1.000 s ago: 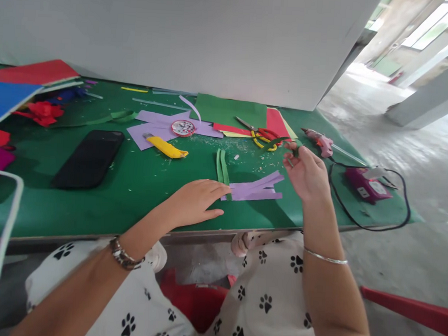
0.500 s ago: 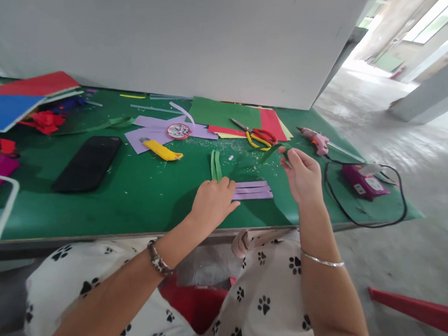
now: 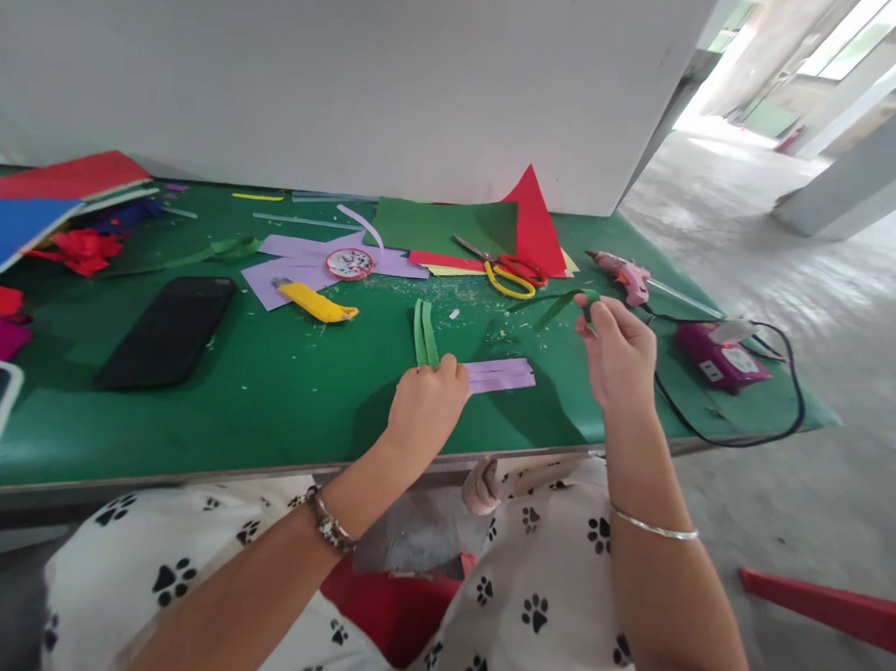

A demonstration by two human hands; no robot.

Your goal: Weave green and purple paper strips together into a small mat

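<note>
My left hand point(image 3: 425, 406) rests on the green table point(image 3: 280, 387) with its fingers curled over the near ends of two green paper strips point(image 3: 423, 334) and the left end of a few purple strips point(image 3: 500, 375). My right hand point(image 3: 618, 350) is raised above the table to the right, fingers pinched on a thin green paper strip point(image 3: 551, 303) that sticks out to the left.
Scissors point(image 3: 506, 265) lie on green, red and yellow sheets point(image 3: 446, 225) at the back. A pink glue gun point(image 3: 623, 272), its black cord and a purple box point(image 3: 713, 356) are at the right. A yellow cutter point(image 3: 315, 302), phone point(image 3: 167, 331) and coloured paper are at the left.
My left hand slid right onto the strip ends and curled shut on them. My right hand stayed raised with its green strip. A corner of the red sheet at the back has lifted.
</note>
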